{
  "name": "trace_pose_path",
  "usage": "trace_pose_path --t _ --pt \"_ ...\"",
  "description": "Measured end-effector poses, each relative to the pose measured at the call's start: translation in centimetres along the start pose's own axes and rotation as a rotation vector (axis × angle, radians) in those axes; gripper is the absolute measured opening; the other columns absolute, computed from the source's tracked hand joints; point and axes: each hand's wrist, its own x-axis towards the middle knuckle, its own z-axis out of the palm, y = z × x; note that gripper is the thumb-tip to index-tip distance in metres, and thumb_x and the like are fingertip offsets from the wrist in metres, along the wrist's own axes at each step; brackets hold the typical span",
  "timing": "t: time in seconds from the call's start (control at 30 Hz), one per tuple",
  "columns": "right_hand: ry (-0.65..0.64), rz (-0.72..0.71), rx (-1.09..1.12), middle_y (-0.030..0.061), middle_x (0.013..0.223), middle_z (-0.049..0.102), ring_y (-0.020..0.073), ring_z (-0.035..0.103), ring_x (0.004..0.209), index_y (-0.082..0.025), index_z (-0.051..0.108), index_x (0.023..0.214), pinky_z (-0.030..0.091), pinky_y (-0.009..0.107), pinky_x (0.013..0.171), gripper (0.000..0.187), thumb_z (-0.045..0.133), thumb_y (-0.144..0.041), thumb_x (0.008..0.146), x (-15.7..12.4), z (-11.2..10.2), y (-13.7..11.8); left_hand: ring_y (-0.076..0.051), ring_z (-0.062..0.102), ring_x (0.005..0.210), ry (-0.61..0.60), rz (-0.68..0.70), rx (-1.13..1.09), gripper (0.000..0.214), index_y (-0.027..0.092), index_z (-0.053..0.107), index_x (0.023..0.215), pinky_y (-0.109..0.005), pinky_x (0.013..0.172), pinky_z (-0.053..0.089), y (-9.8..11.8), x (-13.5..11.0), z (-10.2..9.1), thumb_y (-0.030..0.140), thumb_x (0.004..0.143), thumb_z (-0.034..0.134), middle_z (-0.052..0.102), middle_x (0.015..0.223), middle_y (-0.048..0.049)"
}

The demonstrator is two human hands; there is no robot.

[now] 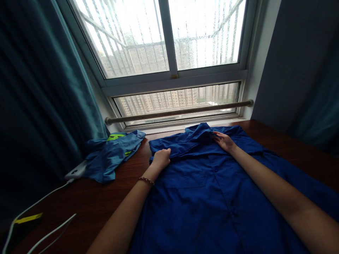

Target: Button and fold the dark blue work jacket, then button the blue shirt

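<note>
A dark blue button-up shirt lies spread on the wooden surface, collar end toward the window. Buttons and a chest pocket show on its front. My left hand, with a beaded bracelet on the wrist, is closed on the fabric at the shirt's left shoulder. Near the bunched collar is my right hand, its fingers stretched out and apart, touching the cloth. Folds run across the upper part of the shirt between both hands.
A crumpled lighter blue garment with yellow-green patches lies at the left. Beside it is a white device with a white cable. A dark item with a yellow strip sits lower left. A metal bar crosses the window.
</note>
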Motion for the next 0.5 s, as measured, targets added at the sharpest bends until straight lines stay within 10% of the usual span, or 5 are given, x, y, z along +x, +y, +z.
trace_pose_path --t 0.23,0.5 --pt "0.119 -0.190 0.030 0.0032 0.088 0.067 0.0140 0.060 0.090 -0.015 0.063 0.071 0.049 0.021 0.082 0.018 0.053 -0.002 0.065 0.0 1.7 0.0 -0.026 0.062 0.077 -0.070 0.116 0.004 0.030 0.013 0.049 0.097 -0.033 0.067 0.044 1.9 -0.6 0.7 0.006 0.069 0.043 0.064 0.080 -0.0123" --pt "0.575 -0.287 -0.114 -0.0011 0.069 0.063 0.0092 0.061 0.064 -0.016 0.055 0.078 0.053 0.019 0.059 0.009 0.049 -0.023 0.079 0.9 -1.1 -8.0 -0.024 0.058 0.078 0.149 0.036 -0.006 0.020 0.015 0.051 0.094 -0.032 0.067 0.042 0.5 -0.9 0.3 0.018 0.075 0.042 0.061 0.085 -0.0094"
